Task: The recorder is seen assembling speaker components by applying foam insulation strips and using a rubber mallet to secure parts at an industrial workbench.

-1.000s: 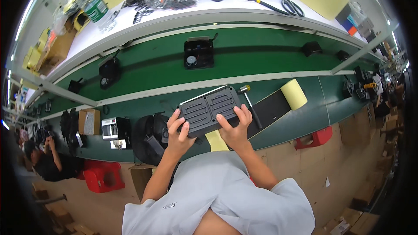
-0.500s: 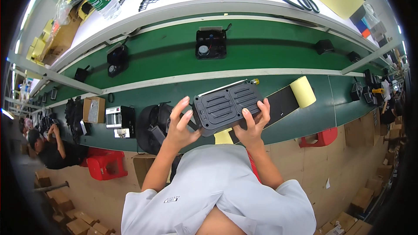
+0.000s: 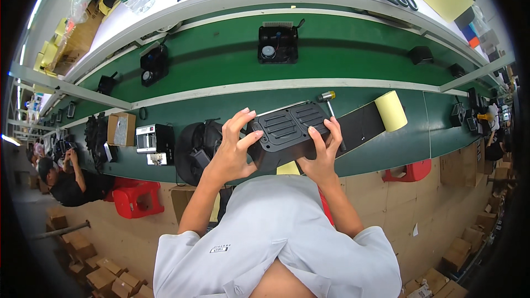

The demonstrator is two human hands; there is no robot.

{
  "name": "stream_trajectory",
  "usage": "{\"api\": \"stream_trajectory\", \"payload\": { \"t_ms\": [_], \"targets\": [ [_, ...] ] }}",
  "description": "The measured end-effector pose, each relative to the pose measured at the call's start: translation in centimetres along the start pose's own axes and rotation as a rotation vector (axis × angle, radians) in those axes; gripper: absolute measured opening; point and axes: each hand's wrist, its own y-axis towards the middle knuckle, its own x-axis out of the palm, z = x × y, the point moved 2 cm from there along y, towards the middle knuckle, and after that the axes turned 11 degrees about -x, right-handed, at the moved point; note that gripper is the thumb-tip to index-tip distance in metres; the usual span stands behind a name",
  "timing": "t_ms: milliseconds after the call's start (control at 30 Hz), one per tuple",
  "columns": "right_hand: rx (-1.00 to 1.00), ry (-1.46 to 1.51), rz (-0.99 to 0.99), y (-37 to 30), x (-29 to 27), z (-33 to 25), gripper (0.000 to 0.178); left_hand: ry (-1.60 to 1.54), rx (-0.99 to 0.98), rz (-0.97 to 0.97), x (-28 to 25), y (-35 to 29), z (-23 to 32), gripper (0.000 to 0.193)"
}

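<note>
One black slotted plastic housing [image 3: 291,126] is hovering above the near side of the green table [image 3: 414,138], tilting slightly. The left hand [image 3: 232,149] is holding its left end, fingers spreading fairly wide; the right hand [image 3: 321,157] is gripping the right end, its fingers curling more narrowly onto the top. The shell is looking stiff and probably fairly light; its smooth sides may be slippery, so the short ends are offering the surest hold, with the ribs adding grip. A small hammer [image 3: 327,96] is lying just beyond on the right, near a black mat [image 3: 361,127] and yellow roll [image 3: 391,111]. Farther off, an open black case [image 3: 277,44] is sitting on a green strip [image 3: 221,49].
</note>
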Motion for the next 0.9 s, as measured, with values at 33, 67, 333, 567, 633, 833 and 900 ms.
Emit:
{"api": "stream_trajectory", "payload": {
  "t_ms": [33,67,333,567,633,833,900],
  "targets": [
    [0.005,0.015,-0.004,0.0,0.0,0.1,0.086,-0.016,-0.016,-0.017,0.0,0.1,0.1,0.091],
    [0.006,0.014,-0.005,0.0,0.0,0.2,0.086,-0.017,-0.017,-0.019,-0.1,0.2,0.2,0.091],
    [0.077,0.032,-0.173,0.1,0.2,0.7,0.089,-0.088,-0.074,-0.051,1.3,-0.7,-0.9,0.090],
    [0.131,0.043,-0.531,-0.4,1.7,3.4,0.092,-0.160,-0.284,-0.212,3.3,-0.9,-2.5,0.096],
    [0.291,0.202,-0.655,-2.9,2.7,5.1,0.095,-0.230,-0.463,-0.368,3.9,-0.7,-3.7,0.099],
    [0.701,0.432,-0.685,-5.8,4.3,9.4,0.097,-0.258,-0.713,-0.264,6.0,-1.2,-6.3,0.086],
    [0.575,0.226,-0.596,-3.5,3.9,13.7,0.096,-0.221,-0.828,-0.073,6.6,-1.8,-7.9,0.065]
  ]
}}
